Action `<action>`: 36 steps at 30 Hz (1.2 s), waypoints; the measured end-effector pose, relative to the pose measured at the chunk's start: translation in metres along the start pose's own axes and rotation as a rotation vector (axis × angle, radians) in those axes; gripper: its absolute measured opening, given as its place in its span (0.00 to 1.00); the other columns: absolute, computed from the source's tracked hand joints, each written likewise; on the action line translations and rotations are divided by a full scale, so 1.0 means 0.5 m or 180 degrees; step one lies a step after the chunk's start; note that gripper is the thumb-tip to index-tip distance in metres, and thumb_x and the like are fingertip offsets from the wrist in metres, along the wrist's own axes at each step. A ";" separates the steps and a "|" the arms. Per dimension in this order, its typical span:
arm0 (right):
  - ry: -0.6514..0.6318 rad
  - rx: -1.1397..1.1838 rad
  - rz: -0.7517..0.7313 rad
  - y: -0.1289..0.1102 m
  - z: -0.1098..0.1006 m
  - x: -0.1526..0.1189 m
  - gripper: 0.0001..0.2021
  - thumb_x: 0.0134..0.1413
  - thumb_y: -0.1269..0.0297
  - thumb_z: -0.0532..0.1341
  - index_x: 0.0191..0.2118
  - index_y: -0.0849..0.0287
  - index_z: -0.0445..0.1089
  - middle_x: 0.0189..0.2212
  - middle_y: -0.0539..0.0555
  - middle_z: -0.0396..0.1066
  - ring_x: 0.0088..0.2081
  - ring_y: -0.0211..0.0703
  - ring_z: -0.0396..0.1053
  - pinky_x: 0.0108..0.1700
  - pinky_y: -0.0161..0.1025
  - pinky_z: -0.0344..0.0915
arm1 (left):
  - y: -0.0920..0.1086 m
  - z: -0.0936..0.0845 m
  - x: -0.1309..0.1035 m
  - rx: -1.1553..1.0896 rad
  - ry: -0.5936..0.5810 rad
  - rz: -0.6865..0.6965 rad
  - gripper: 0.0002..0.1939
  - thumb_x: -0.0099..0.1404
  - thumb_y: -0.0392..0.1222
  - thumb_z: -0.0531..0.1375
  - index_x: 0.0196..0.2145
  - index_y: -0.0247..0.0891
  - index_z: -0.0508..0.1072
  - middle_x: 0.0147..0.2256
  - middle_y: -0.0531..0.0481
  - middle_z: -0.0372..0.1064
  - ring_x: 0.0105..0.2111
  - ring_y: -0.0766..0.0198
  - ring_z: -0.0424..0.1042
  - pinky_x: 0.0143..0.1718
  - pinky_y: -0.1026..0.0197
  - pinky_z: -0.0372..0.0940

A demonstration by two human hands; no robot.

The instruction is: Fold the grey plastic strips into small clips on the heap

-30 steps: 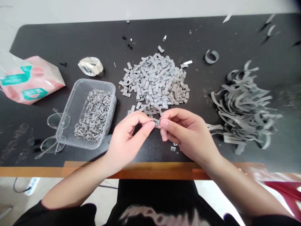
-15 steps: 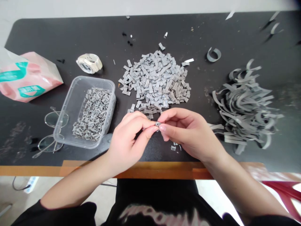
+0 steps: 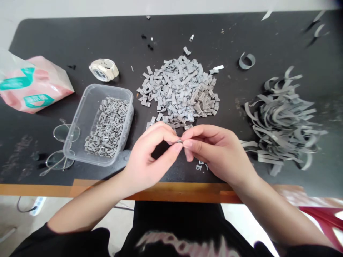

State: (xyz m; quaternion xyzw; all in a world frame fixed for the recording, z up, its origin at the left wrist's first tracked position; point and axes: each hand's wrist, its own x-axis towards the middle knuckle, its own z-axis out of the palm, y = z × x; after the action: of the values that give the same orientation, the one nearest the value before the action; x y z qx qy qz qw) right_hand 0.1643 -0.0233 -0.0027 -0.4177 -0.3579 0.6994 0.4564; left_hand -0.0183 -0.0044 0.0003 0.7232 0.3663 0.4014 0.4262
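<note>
Above table edge, left hand (image 3: pixel 146 157), right hand (image 3: pixel 214 150), pinching grey clip (image 3: pixel 179 141)

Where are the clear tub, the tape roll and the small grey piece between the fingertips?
clear tub (image 3: pixel 80 121): head view, bare left part of its floor.
tape roll (image 3: pixel 104 69): head view, top face of the roll.
small grey piece (image 3: pixel 179 141): head view, the sliver showing between the two hands' fingertips.

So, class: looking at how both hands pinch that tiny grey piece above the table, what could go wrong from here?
1. The small grey piece is barely visible between left hand and right hand; it might slip and vanish among the loose pile.
2. The glasses lie beside the plastic tub, near the table edge; a forearm could knock them off.
</note>
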 end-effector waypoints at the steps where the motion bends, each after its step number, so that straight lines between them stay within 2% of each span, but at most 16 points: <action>1: -0.0046 -0.0005 -0.0007 -0.001 -0.001 -0.001 0.00 0.56 0.69 0.70 0.34 0.58 0.79 0.20 0.47 0.72 0.24 0.34 0.67 0.28 0.34 0.63 | 0.002 -0.002 0.001 -0.0210 -0.0009 -0.0176 0.04 0.68 0.35 0.62 0.33 0.40 0.73 0.32 0.52 0.70 0.33 0.65 0.70 0.38 0.60 0.67; 4: -0.0142 -0.0003 -0.0019 -0.004 -0.002 -0.004 0.02 0.58 0.67 0.69 0.35 0.58 0.79 0.22 0.48 0.73 0.24 0.35 0.68 0.27 0.34 0.62 | 0.004 -0.004 0.002 -0.0666 -0.0031 -0.0544 0.06 0.68 0.37 0.62 0.32 0.40 0.73 0.32 0.52 0.69 0.32 0.65 0.69 0.38 0.60 0.66; 8: -0.0130 0.0011 -0.0005 -0.009 0.002 -0.006 0.02 0.56 0.68 0.71 0.35 0.59 0.79 0.23 0.47 0.73 0.25 0.34 0.68 0.28 0.34 0.63 | -0.001 -0.003 0.001 -0.1057 -0.0147 -0.0709 0.07 0.69 0.38 0.62 0.31 0.39 0.73 0.32 0.52 0.68 0.33 0.65 0.67 0.37 0.61 0.64; 13: -0.0130 0.0100 0.0003 -0.013 0.004 -0.005 0.01 0.56 0.69 0.70 0.34 0.58 0.79 0.25 0.46 0.73 0.25 0.32 0.67 0.29 0.32 0.64 | -0.003 -0.006 -0.003 -0.1299 -0.0279 -0.0595 0.05 0.71 0.39 0.60 0.36 0.40 0.75 0.34 0.50 0.68 0.36 0.64 0.69 0.39 0.60 0.66; 19: -0.0080 0.0085 -0.0050 -0.021 0.000 -0.015 0.01 0.58 0.69 0.69 0.36 0.57 0.79 0.28 0.48 0.74 0.25 0.33 0.67 0.29 0.34 0.65 | 0.002 -0.013 0.002 -0.1368 -0.0384 -0.0307 0.04 0.68 0.37 0.63 0.37 0.43 0.79 0.36 0.49 0.76 0.37 0.63 0.74 0.40 0.60 0.70; 23: -0.0142 -0.0132 -0.0429 -0.029 0.002 -0.021 0.04 0.58 0.72 0.68 0.36 0.55 0.80 0.30 0.48 0.76 0.27 0.34 0.69 0.32 0.35 0.67 | 0.004 -0.011 0.006 -0.1314 -0.0363 -0.0238 0.04 0.67 0.35 0.65 0.37 0.42 0.80 0.36 0.49 0.77 0.38 0.63 0.76 0.39 0.60 0.70; 27: -0.0235 -0.0545 -0.0887 -0.032 0.005 -0.025 0.05 0.57 0.72 0.69 0.38 0.55 0.80 0.34 0.51 0.77 0.34 0.38 0.71 0.35 0.37 0.67 | 0.001 -0.008 0.007 -0.1345 -0.0242 -0.0112 0.02 0.66 0.35 0.67 0.36 0.40 0.80 0.34 0.50 0.77 0.37 0.64 0.76 0.38 0.63 0.71; 30: -0.0234 -0.0798 -0.0995 -0.030 0.006 -0.028 0.06 0.57 0.72 0.69 0.39 0.55 0.79 0.36 0.51 0.77 0.37 0.39 0.72 0.35 0.37 0.67 | -0.003 -0.008 0.007 -0.1346 -0.0210 -0.0003 0.02 0.66 0.34 0.67 0.37 0.39 0.80 0.34 0.50 0.77 0.37 0.64 0.76 0.38 0.63 0.71; 36: -0.0129 -0.1211 -0.1097 -0.030 0.007 -0.031 0.07 0.58 0.74 0.68 0.39 0.55 0.78 0.36 0.50 0.78 0.36 0.39 0.71 0.33 0.38 0.65 | 0.002 -0.011 0.006 -0.1047 -0.0200 0.0046 0.03 0.65 0.33 0.66 0.36 0.40 0.78 0.34 0.50 0.75 0.36 0.64 0.75 0.37 0.62 0.71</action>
State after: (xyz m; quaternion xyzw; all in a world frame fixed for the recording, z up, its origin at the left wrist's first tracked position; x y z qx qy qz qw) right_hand 0.1697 -0.0331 0.0161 -0.4147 -0.5580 0.5397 0.4748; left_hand -0.0219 -0.0005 0.0035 0.6585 0.2769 0.4362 0.5472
